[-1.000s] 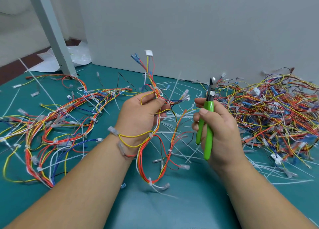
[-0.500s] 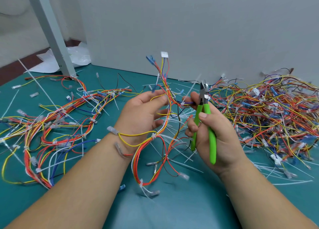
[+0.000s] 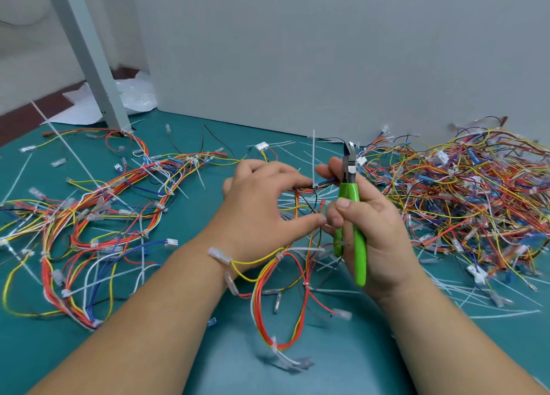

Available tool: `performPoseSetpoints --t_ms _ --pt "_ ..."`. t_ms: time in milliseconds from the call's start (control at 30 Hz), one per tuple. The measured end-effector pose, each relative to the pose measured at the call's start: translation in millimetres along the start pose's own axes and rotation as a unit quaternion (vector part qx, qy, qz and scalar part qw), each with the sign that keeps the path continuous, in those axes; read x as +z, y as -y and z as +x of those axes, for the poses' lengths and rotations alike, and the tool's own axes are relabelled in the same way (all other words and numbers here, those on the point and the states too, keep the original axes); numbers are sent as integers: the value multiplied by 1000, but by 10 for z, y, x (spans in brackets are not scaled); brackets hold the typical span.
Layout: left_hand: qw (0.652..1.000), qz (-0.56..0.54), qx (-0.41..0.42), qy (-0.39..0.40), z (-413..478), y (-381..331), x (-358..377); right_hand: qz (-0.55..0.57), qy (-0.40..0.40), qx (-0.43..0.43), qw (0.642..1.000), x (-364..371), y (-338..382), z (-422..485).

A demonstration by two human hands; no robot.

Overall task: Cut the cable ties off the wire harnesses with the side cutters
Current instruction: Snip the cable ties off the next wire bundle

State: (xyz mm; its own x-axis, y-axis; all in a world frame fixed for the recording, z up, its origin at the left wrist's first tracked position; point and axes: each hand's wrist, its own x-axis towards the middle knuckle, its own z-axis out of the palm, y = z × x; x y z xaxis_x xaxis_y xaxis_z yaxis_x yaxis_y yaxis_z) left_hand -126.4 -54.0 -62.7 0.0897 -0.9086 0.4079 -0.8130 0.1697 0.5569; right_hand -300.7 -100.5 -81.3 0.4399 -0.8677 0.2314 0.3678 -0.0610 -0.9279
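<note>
My left hand (image 3: 262,213) holds a wire harness (image 3: 294,278) of red, orange, yellow and white wires; its fingers pinch the bundle near a white cable tie (image 3: 313,162) whose tail stands straight up. The harness loops over my left wrist and hangs down to the green table (image 3: 178,365). My right hand (image 3: 375,231) grips the green-handled side cutters (image 3: 350,216), jaws pointing up, just right of the tie. The right forefinger and thumb also touch the bundle beside the tie.
A big tangled heap of harnesses (image 3: 464,198) lies at the right by the grey wall (image 3: 327,52). Spread-out harnesses (image 3: 89,216) lie at the left. Cut white ties (image 3: 491,314) litter the table. A grey post (image 3: 86,52) stands at the back left.
The held harness has swung down, its connector end now lying flat toward the table. Both hands have closed together on the bundle at the upright tie; the cutters moved slightly right.
</note>
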Motion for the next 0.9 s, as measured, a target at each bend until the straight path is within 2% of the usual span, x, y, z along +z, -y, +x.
performPoseSetpoints --t_ms 167,300,367,433,467,533,600,667,833,900 --pt "999 34 4 -34 -2 32 43 -16 8 -23 1000 26 -5 4" --pt "991 80 -19 -104 13 81 32 -79 8 -44 996 41 7 -8" --pt "990 35 -43 -126 15 96 29 -110 11 -57 992 47 24 -20" --pt "983 -48 -124 -126 27 82 33 -129 13 -66 989 59 37 -26" --pt "974 -82 -180 -110 40 79 28 -135 13 -68 988 61 41 -28" --pt "945 -188 -267 -28 82 79 6 -138 13 -69 988 60 44 -28" --pt "894 -342 -281 69 104 65 -10 -140 18 -73 987 66 44 -31" --pt "839 -446 -284 130 101 37 -50 -140 23 -78 987 77 35 -32" --pt "787 -537 -283 115 111 13 -75 -145 32 -91 985 76 18 -17" --pt "784 -532 -307 84 118 12 -56 -155 44 -96 982 88 17 -23"
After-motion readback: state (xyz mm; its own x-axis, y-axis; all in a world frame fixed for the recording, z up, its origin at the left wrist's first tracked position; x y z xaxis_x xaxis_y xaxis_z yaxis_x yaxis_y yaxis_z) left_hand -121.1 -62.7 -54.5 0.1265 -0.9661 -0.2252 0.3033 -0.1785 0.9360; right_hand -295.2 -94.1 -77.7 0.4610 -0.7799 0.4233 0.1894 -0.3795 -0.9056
